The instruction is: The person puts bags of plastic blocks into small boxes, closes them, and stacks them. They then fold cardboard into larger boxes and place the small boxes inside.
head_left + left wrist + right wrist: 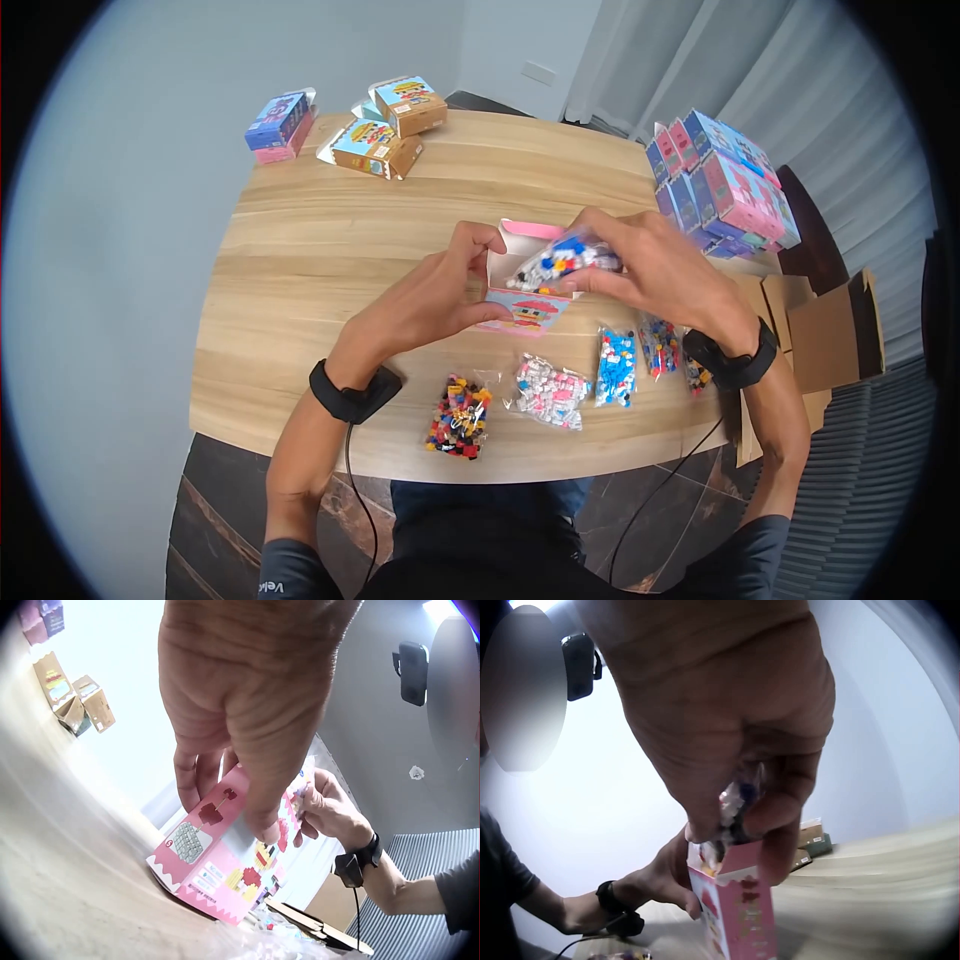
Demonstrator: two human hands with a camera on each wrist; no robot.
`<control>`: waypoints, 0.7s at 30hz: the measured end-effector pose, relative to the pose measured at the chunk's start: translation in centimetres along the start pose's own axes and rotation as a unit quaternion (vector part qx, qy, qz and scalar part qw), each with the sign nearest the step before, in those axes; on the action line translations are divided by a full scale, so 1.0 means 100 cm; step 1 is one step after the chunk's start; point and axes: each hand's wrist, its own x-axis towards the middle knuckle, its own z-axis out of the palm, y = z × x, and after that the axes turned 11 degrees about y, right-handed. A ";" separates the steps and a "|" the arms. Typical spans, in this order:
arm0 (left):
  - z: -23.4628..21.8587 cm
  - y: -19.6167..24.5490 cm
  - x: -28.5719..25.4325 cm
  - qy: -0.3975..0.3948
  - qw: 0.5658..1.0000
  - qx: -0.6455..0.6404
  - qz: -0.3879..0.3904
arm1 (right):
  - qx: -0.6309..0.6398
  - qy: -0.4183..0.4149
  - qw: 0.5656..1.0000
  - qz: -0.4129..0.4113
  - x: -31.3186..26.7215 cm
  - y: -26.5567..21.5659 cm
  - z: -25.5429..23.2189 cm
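Note:
A small pink box (527,312) with a picture of a brick-built figure stands with its top flap up. My left hand (420,295) grips it, thumb on the front and fingers round the far side. At the box's mouth, my right hand (650,265) pinches a clear bag of small toy bricks (565,262), mostly white and blue. In the right wrist view the bag's lower part (709,859) sits inside the opening. The left wrist view shows the box's printed side (199,832) tilted, with my left thumb across it.
Several bags of bricks lie near the front edge: a multicoloured one (459,417), a white-pink one (550,392), a blue one (616,367). Brown boxes (375,147) and a purple box (277,120) stand at the back left. Stacked boxes (740,190) and an open carton (825,335) are at right.

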 end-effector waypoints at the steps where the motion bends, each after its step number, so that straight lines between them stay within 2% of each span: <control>1: 0.001 -0.001 -0.001 0.005 1.000 -0.010 -0.009 | -0.003 0.029 0.999 -0.022 0.000 -0.002 0.003; 3: 0.004 -0.003 -0.002 0.010 1.000 -0.021 -0.018 | -0.007 0.059 0.997 -0.042 0.000 -0.009 0.005; 5: 0.003 -0.006 -0.001 0.050 0.996 -0.068 0.042 | 0.060 0.089 0.993 0.043 -0.001 -0.019 0.001; 6: 0.002 -0.006 -0.001 0.052 0.996 -0.066 0.042 | 0.059 0.089 0.993 0.040 0.000 -0.007 0.007; 7: 0.002 -0.006 -0.001 0.050 0.995 -0.080 0.037 | 0.046 0.105 0.992 -0.045 -0.003 0.015 0.017; 9: 0.002 -0.005 0.000 0.046 0.994 -0.096 0.032 | 0.031 0.120 0.984 -0.126 -0.008 0.024 0.023; 12: -0.001 -0.006 0.001 0.017 0.996 -0.076 0.033 | 0.054 0.116 0.990 -0.060 -0.019 0.008 0.034; 13: -0.002 -0.009 0.005 -0.003 0.996 -0.081 0.038 | 0.107 0.180 0.978 -0.002 -0.020 0.006 0.042; 15: 0.001 -0.010 0.006 -0.030 0.995 -0.088 0.044 | 0.158 0.245 0.954 0.063 -0.022 0.006 0.058; 16: 0.002 -0.008 0.005 -0.029 0.994 -0.103 0.030 | 0.265 0.216 0.932 0.122 -0.022 0.009 0.067; 18: 0.004 -0.006 0.005 -0.031 0.993 -0.115 0.016 | 0.370 0.187 0.893 0.176 -0.024 0.016 0.074; 20: 0.010 -0.005 0.004 0.057 0.968 -0.240 0.034 | 0.430 0.120 0.882 0.152 -0.022 0.021 0.076; 21: 0.015 -0.009 0.004 0.056 0.969 -0.239 0.031 | 0.433 0.120 0.880 0.153 -0.022 0.021 0.076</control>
